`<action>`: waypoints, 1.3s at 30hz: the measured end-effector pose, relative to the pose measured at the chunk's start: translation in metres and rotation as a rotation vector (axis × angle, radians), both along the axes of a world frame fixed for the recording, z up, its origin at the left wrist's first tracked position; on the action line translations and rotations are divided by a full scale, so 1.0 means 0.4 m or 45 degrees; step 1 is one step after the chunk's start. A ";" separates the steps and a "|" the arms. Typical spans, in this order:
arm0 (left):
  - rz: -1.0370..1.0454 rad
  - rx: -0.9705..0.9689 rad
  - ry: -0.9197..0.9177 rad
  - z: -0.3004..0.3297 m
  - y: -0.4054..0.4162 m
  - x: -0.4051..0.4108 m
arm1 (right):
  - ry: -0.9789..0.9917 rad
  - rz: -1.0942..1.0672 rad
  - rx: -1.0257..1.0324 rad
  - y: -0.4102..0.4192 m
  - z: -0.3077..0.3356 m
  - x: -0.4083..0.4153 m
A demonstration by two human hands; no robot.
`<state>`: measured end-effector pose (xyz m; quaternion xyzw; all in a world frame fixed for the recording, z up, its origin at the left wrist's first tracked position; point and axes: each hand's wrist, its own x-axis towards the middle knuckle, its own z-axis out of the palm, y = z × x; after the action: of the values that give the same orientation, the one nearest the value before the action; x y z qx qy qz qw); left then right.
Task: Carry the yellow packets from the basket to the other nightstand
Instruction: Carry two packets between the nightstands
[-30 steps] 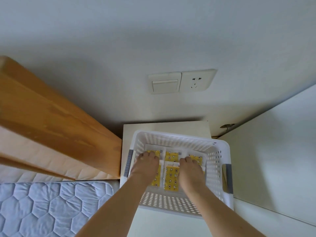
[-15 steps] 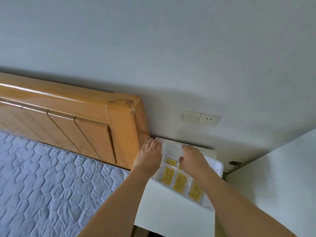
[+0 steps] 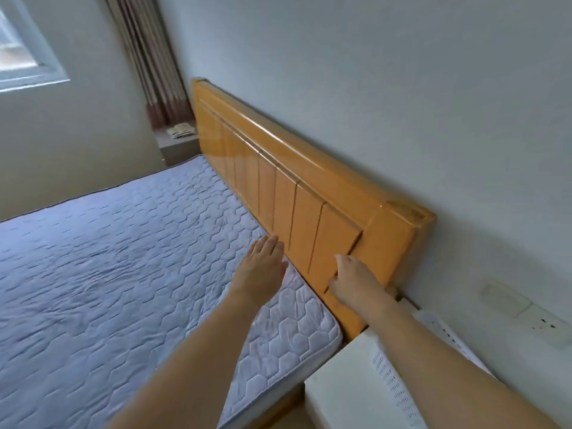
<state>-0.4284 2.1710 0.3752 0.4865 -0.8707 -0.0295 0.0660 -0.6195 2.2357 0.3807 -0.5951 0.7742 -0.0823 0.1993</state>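
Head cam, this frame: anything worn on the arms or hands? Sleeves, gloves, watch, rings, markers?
Nothing visible. The left hand and right hand are bare, with no gloves, and no rings show on the fingers. Both forearms are uncovered to the bottom edge of the frame, so no sleeve shows. No watch, band, tape or tracking marker shows on either wrist. The palms face away, so anything there is hidden.

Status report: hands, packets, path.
Left hand open above mattress. Right hand curled, contents hidden. No packets visible. Basket under right arm.
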 end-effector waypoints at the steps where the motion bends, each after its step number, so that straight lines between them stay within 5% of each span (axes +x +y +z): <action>1: 0.088 0.008 0.023 0.018 0.006 0.076 | 0.000 0.072 -0.009 -0.025 0.013 0.066; 9: 0.714 -0.052 0.129 0.147 0.199 0.789 | -0.004 0.678 -0.074 -0.065 0.141 0.761; 18: 1.289 -0.118 0.107 0.241 0.669 1.578 | -0.140 1.184 -0.194 0.223 0.250 1.608; 29: 1.859 -0.210 0.048 0.410 1.259 2.258 | -0.205 1.734 -0.365 0.592 0.402 2.404; 39: 2.102 -0.253 -0.064 0.520 1.546 2.894 | -0.312 1.998 -0.432 0.811 0.454 3.148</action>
<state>0.7291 2.7893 0.5834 0.9611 -0.2337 0.1165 0.0895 0.6395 2.5603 0.5623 -0.9735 0.0810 -0.0992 0.1894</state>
